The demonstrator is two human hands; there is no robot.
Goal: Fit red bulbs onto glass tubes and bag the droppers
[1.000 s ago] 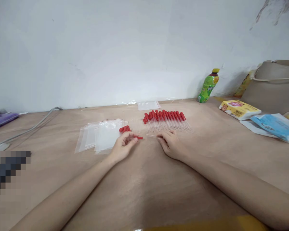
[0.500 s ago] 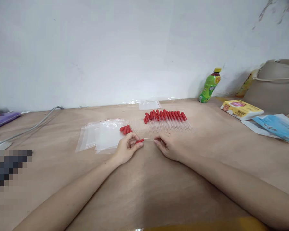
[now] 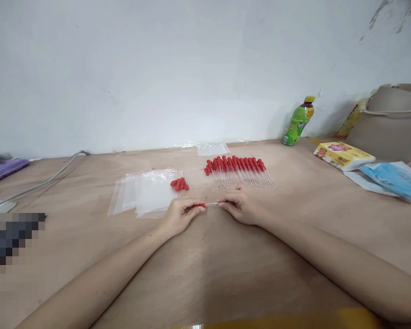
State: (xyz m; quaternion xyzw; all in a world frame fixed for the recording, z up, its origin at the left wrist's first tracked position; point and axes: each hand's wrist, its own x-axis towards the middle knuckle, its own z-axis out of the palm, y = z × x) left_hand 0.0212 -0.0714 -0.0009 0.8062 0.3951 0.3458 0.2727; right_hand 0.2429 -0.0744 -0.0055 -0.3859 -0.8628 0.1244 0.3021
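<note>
My left hand (image 3: 182, 214) pinches a red rubber dropper bulb (image 3: 201, 205), partly hidden by the fingers. A clear dropper tube (image 3: 211, 204) runs level from the bulb's mouth to my right hand (image 3: 239, 206), whose fingertips are closed on its other end. Just behind my left hand lies a small pile of loose red bulbs (image 3: 180, 184), with several clear tubes (image 3: 193, 177) lying to its right. Beyond my right hand, many droppers with red bulbs (image 3: 238, 164) rest in a row, bulbs pointing away from me.
Clear zip bags (image 3: 154, 192) lie left of the loose bulbs; another bag (image 3: 212, 149) is by the wall. At right stand a green drink bottle (image 3: 297, 122), a yellow tissue pack (image 3: 344, 155), a blue packet (image 3: 393, 178) and a beige bin (image 3: 390, 123). A grey cable (image 3: 55, 176) crosses the left.
Both hands have come slightly nearer to me, and the bulb and tube are now more in line. Less of the tube shows between my hands, and the loose bulbs are more exposed.
</note>
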